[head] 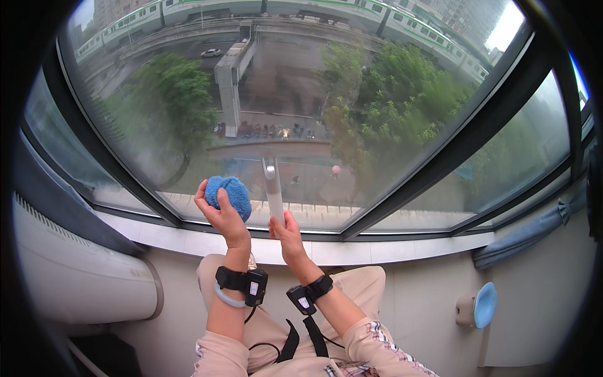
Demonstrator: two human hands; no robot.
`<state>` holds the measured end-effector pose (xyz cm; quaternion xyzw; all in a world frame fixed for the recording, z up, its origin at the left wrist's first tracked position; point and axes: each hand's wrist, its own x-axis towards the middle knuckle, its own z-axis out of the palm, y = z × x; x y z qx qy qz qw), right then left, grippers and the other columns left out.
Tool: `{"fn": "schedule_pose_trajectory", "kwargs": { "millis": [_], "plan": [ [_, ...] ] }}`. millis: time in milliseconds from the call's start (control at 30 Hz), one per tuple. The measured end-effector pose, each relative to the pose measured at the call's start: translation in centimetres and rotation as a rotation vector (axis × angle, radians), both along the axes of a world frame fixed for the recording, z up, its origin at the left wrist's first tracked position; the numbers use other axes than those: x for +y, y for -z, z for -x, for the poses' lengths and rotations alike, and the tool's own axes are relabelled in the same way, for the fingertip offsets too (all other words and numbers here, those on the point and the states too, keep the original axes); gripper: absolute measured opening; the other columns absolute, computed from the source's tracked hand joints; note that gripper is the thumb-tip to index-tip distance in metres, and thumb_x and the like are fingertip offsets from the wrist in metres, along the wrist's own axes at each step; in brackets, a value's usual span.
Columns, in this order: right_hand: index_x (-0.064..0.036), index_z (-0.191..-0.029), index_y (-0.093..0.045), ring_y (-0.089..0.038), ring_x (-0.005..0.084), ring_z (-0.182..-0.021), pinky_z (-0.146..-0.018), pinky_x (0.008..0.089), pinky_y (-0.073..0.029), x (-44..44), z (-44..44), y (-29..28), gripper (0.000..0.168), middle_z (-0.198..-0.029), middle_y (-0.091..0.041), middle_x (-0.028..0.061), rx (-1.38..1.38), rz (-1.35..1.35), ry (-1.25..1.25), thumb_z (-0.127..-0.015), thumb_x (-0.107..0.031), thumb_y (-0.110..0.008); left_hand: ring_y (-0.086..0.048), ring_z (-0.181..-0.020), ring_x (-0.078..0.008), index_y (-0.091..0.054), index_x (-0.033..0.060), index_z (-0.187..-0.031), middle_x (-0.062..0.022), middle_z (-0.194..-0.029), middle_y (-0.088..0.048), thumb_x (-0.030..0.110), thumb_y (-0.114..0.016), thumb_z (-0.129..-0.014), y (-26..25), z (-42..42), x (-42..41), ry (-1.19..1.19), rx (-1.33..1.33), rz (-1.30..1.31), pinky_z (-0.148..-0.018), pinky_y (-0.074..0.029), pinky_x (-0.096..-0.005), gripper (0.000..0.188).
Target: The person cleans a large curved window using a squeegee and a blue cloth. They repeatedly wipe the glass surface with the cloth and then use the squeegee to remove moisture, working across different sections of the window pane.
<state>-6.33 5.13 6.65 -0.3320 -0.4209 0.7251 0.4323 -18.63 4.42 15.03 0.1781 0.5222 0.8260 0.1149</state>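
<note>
My left hand (225, 221) is closed around a fluffy blue cleaning cloth or pad (231, 195), bunched into a rounded shape. To its right, my right hand (289, 235) grips the lower end of a pale plastic handle (274, 195). The handle points up and forks into two prongs, with a shiny round part between them. Cloth and handle are apart. Both are held in front of a large window pane (292, 108); whether either touches the glass I cannot tell.
Dark window frame bars (443, 136) slant down to a white tiled sill (330, 252). On the left stands a white air conditioner (85, 268) beside a grey-blue curtain (61, 188). A tied curtain (532, 235) and a bin with a blue lid (485, 305) are at right.
</note>
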Motion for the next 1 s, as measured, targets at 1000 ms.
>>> {"fn": "schedule_pose_trajectory", "kwargs": {
  "millis": [1000],
  "plan": [
    [-0.008,-0.108,-0.049,-0.055,0.0111,-0.066,-0.046,0.0234,-0.042,-2.9,0.5,-10.2,0.028,-0.080,-0.056,0.0017,-0.055,-0.092,0.158,-0.096,-0.033,-0.052,-0.057,-0.099,-0.0272,-0.048,0.0056,-0.118,-0.0141,-0.111,-0.058,0.009,-0.060,-0.082,1.8,-2.2,-0.5,0.302,0.063,0.140,-0.089,-0.044,-0.0375,0.038]
  ]
}}
